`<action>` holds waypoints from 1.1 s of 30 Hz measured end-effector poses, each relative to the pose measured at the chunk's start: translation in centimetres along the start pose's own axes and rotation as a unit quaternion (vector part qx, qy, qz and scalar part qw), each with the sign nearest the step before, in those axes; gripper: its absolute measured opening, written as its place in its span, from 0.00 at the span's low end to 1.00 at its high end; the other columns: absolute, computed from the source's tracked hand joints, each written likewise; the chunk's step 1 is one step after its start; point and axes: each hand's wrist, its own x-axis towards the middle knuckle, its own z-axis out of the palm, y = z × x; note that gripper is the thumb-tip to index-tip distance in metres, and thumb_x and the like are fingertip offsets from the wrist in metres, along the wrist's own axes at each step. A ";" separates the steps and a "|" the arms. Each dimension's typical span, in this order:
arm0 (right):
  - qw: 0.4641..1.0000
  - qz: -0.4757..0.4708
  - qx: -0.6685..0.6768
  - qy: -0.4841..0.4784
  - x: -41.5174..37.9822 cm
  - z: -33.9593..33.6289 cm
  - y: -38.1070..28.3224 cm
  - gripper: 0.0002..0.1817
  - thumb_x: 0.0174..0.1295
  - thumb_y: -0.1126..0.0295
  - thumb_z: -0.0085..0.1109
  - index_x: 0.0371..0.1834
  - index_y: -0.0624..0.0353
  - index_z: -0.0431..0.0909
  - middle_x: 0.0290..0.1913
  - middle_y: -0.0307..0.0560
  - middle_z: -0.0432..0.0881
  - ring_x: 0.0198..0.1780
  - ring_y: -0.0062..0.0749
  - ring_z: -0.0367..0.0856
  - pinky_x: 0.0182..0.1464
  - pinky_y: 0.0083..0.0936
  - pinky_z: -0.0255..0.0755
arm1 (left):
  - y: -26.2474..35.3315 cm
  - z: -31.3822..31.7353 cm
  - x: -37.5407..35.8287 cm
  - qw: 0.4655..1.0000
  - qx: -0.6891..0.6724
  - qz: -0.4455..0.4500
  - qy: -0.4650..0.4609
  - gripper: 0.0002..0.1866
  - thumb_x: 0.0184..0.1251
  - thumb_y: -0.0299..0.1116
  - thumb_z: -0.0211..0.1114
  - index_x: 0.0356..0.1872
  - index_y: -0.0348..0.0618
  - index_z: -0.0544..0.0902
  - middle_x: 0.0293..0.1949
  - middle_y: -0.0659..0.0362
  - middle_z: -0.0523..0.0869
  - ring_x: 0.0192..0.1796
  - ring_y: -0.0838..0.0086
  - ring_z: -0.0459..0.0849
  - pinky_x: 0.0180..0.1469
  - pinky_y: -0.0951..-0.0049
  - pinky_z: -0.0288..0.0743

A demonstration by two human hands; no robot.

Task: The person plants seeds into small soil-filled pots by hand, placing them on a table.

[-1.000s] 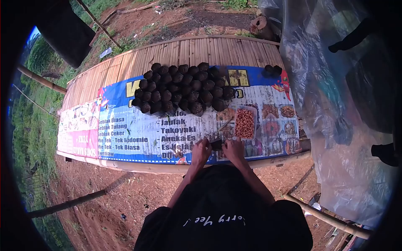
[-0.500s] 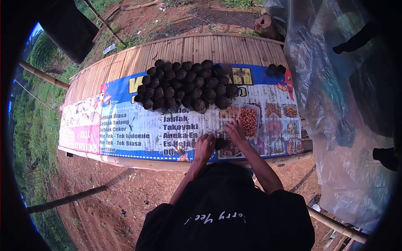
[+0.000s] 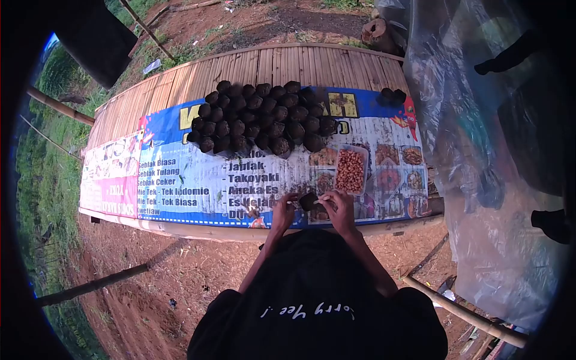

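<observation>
Small black planting bag (image 3: 308,201) best kept upright, steadied from left, loaded gently from right. Bag closely flanked by left hand (image 3: 282,206) and right hand (image 3: 338,210); finger opening, anything pinched, cannot be told at this size. Reddish seeds (image 3: 350,171) held in clear container (image 3: 366,170) just beyond right hand; similar bags (image 3: 266,119) clustered farther off on printed banner (image 3: 207,178).

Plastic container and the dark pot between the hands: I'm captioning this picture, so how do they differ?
The plastic container is pale; the dark pot nearly black. The container is larger and oblong, the pot smaller. The container holds many reddish pieces; the pot's contents are hard to make out. Both are close to the right hand.
</observation>
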 end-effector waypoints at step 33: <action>0.983 -0.087 -0.161 -0.012 -0.2 1.7 0.5 0.06 0.57 0.69 0.67 0.37 0.53 0.83 0.36 0.38 0.86 0.37 0.38 0.73 0.46 0.32 0.67 | -0.5 0.3 1.6 0.967 0.110 0.214 -0.085 0.32 0.48 0.30 0.75 0.60 0.44 0.77 0.56 0.48 0.79 0.58 0.51 0.78 0.61 0.57 0.73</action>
